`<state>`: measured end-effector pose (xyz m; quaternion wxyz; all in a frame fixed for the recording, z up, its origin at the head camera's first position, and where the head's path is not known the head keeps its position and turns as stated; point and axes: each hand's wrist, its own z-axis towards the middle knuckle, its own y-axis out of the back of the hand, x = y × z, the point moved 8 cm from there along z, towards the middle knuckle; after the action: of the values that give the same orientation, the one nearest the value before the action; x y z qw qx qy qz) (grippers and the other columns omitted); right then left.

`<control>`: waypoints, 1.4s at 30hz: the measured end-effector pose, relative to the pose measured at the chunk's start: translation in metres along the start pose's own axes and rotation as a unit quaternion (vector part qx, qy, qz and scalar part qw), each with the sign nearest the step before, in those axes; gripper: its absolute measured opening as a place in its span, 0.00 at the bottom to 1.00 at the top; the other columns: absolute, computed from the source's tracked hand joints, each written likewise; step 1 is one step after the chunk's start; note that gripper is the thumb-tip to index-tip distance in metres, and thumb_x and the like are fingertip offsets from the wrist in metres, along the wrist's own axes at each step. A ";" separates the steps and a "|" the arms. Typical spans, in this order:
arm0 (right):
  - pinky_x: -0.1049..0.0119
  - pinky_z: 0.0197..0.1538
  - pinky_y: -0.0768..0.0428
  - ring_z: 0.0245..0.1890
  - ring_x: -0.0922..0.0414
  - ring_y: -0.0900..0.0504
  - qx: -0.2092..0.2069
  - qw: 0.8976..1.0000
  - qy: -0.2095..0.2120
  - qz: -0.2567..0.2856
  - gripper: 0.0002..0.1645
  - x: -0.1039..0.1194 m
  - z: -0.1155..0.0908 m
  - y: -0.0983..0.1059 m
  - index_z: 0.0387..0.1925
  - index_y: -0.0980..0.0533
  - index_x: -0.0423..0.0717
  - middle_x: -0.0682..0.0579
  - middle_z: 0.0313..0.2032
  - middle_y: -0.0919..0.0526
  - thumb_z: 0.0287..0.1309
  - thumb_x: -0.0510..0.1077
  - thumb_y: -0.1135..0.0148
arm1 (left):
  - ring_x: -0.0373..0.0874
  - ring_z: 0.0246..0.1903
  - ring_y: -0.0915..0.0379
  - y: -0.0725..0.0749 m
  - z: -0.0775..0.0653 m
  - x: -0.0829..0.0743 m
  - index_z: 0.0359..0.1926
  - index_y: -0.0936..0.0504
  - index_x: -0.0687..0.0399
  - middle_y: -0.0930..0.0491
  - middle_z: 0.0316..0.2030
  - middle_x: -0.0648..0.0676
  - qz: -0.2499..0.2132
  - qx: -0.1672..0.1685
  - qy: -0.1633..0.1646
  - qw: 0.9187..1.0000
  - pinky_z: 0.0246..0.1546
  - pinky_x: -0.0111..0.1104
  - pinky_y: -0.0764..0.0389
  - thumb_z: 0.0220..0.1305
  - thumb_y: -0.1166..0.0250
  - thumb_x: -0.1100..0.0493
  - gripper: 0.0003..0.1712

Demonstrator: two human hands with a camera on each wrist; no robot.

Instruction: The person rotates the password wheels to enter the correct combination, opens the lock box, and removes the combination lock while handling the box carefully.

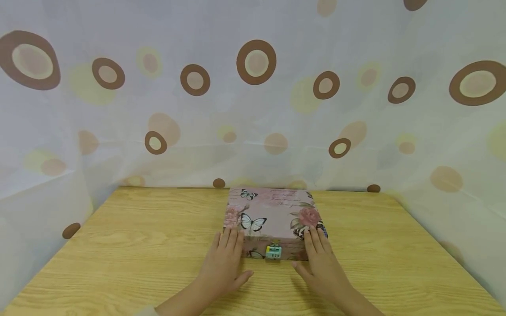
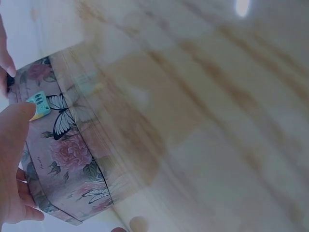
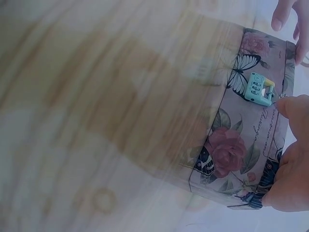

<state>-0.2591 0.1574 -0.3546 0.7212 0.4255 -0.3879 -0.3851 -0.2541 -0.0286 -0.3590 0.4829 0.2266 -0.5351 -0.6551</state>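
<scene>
A pink box [image 1: 276, 215] printed with roses, butterflies and script lies closed on the table. A small turquoise and yellow combination padlock [image 1: 273, 252] hangs at the middle of its front side and also shows in the right wrist view [image 3: 259, 89]. My left hand [image 1: 224, 263] rests its straight fingers on the box's front left corner, thumb apart from it. On the front right corner lie the straight fingers of my right hand [image 1: 321, 265]; its thumb points toward the padlock. Neither hand grips anything.
The wood-grain table [image 1: 158, 237] spreads to both sides of the box. Behind and beside it hangs a pale curtain [image 1: 221, 109] with brown, peach and yellow circles, meeting the table's back edge near the box.
</scene>
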 end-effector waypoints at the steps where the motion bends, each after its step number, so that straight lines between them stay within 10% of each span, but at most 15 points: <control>1: 0.35 0.65 0.45 0.68 0.32 0.52 0.000 1.000 0.000 0.000 0.47 0.000 0.000 0.000 0.65 0.46 0.25 0.28 0.67 0.48 0.57 0.53 0.40 | 0.55 0.64 0.39 0.000 0.000 0.000 0.65 0.38 0.64 0.36 0.64 0.64 -0.002 0.001 0.000 1.000 0.62 0.47 0.31 0.55 0.44 0.30 0.49; 42: 0.40 0.67 0.44 0.69 0.34 0.53 -0.008 1.000 0.012 0.010 0.44 0.012 -0.003 -0.004 0.65 0.46 0.27 0.30 0.67 0.47 0.58 0.51 0.41 | 0.58 0.60 0.35 0.008 -0.017 0.003 0.61 0.34 0.67 0.32 0.59 0.66 0.005 -0.058 -0.006 0.998 0.59 0.48 0.28 0.53 0.42 0.31 0.49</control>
<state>-0.2528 0.1464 -0.3562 0.7331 0.4203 -0.3803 -0.3759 -0.2388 -0.0389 -0.3565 0.4948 0.1914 -0.5003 -0.6843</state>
